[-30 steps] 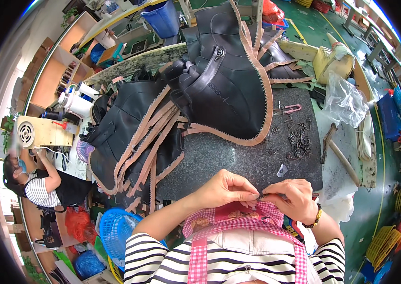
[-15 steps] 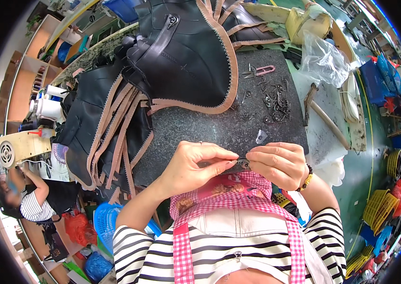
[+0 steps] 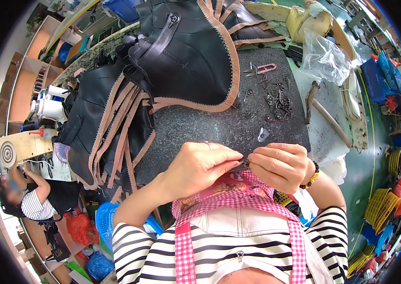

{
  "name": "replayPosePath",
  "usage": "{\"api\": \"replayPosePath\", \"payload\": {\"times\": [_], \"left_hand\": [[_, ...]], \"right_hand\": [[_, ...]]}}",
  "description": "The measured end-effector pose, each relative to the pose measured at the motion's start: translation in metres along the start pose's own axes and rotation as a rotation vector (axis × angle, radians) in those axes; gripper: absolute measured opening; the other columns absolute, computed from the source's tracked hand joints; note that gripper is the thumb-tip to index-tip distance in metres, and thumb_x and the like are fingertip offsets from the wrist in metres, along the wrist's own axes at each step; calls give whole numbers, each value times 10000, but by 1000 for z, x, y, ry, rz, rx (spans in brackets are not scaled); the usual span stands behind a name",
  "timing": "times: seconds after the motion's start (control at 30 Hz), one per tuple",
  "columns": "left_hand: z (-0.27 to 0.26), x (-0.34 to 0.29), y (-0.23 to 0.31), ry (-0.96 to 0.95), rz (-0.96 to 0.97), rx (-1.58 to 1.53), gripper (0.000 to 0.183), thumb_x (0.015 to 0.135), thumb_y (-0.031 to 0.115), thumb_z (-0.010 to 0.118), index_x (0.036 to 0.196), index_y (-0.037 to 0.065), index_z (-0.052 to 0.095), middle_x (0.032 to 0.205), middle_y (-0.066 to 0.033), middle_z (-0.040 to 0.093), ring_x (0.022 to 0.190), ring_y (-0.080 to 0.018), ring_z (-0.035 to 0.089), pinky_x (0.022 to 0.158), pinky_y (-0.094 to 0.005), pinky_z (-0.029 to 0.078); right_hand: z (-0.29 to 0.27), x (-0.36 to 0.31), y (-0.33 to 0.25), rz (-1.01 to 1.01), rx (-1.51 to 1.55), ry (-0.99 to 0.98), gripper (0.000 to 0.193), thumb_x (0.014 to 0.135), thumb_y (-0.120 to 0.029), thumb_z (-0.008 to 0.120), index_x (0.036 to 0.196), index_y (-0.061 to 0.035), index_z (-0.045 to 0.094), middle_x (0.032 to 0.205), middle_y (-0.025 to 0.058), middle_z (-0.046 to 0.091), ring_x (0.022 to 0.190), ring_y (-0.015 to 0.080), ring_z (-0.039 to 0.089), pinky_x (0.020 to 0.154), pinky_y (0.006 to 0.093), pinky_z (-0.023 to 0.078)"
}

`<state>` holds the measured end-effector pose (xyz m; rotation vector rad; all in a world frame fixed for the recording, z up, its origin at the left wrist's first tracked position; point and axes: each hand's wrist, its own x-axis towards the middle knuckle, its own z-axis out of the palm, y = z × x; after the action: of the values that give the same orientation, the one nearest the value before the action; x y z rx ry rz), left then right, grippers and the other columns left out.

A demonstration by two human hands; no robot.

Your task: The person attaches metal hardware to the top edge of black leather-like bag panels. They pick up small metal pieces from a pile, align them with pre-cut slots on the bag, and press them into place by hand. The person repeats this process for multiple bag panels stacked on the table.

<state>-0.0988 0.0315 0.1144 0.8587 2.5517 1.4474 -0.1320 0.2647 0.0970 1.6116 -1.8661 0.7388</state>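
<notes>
My left hand point(image 3: 207, 165) and my right hand point(image 3: 281, 163) meet at the near edge of a dark stone slab point(image 3: 200, 130), above my pink checked apron. Fingertips of both hands pinch a small dark metal fitting point(image 3: 245, 163), mostly covered by the fingers. Just beyond my right hand lies a small clear plastic scrap point(image 3: 263, 135). Similar dark metal fittings point(image 3: 278, 102) are strewn over the slab's right side. Pink-handled thread snips point(image 3: 264, 68) rest behind them. Black leather pieces point(image 3: 186, 66) with tan zigzag edges are heaped at the slab's far left.
Right of the slab lies a hammer point(image 3: 330, 123) with a wooden handle. A clear plastic bag point(image 3: 326, 57) and a yellowish block point(image 3: 309, 23) stand at the back right. A blue basket point(image 3: 106, 220) is by my left elbow. At far left sits another person point(image 3: 37, 203).
The fingers of my left hand have drawn closer together, and less of the metal fitting shows. Both hands stay at almost the same place, with the view shifted slightly.
</notes>
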Motion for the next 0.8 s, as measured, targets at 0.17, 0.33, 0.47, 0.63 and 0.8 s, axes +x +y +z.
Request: {"api": "replayPosePath", "payload": {"times": [0.17,0.33,0.47,0.63,0.8], "left_hand": [[-1,1,2,-45,128,147,166,772,19,735,936,1,716,899,-130,723,795,-251,718,701,-323,579],[-6,8,-3,-113,-25,-177,188,771,15,739,959,35,739,866,-121,730,801,-215,720,705,-276,565],[-3,6,-13,-172,5,-243,176,802,101,727,961,25,733,889,-122,722,777,-236,700,716,-309,547],[-1,5,-12,-182,77,-169,158,763,53,753,918,28,736,875,-104,730,793,-213,712,716,-283,556],[7,2,-14,-191,-44,-352,152,777,93,771,905,24,729,838,-83,720,744,-157,692,696,-264,536]], "right_hand": [[0,6,3,-37,33,-42,262,665,-210,679,810,6,652,864,108,653,759,208,669,684,296,588],[-3,9,6,-16,128,-30,265,641,-177,701,821,11,652,847,105,645,743,210,672,661,297,587],[-3,7,9,1,192,-32,253,640,-162,697,827,4,656,853,99,651,732,205,676,648,291,585],[-2,3,10,42,279,-15,236,657,-143,687,837,5,657,855,87,659,712,201,676,610,283,572],[-5,2,9,89,371,-30,225,678,-142,684,847,4,654,851,79,663,709,202,676,585,283,558]]}}
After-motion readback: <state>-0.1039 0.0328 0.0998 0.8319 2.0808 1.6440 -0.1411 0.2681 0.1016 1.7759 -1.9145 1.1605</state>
